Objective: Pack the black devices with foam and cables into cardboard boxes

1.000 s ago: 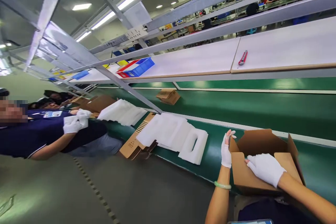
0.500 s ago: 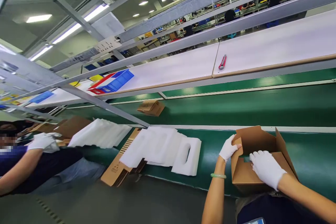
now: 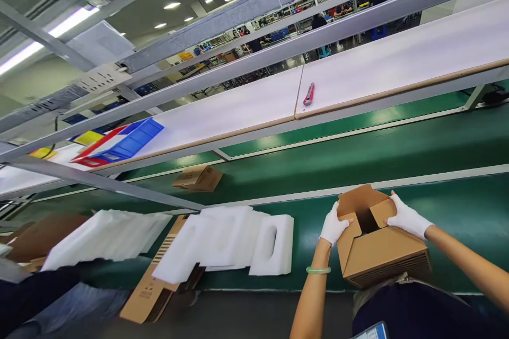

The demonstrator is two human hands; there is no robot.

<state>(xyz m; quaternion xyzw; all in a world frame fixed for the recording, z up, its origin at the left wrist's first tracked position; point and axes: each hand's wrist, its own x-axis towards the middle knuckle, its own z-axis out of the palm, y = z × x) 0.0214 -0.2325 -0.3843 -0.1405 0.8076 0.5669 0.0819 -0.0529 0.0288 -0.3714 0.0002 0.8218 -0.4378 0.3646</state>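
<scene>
A brown cardboard box (image 3: pixel 382 251) rests at the near edge of the green bench (image 3: pixel 457 206), tilted toward me with its flaps partly folded. My left hand (image 3: pixel 333 225), in a white glove, grips the left side flap. On the right side flap, my gloved right hand (image 3: pixel 406 219) presses with curled fingers. A green bangle sits on my left wrist.
White foam inserts (image 3: pixel 238 241) lie on flat cardboard (image 3: pixel 153 288) left of the box, with more foam (image 3: pixel 105 233) further left. A small folded carton (image 3: pixel 199 177) lies on the green conveyor. On the white shelf sit a red cutter (image 3: pixel 309 94) and blue bins (image 3: pixel 131 140). A co-worker's sleeve (image 3: pixel 32 288) shows at lower left.
The box has been turned and tipped toward me. My right hand moved from the near flap to the right side flap. The view swung right, so the co-worker is mostly out of frame.
</scene>
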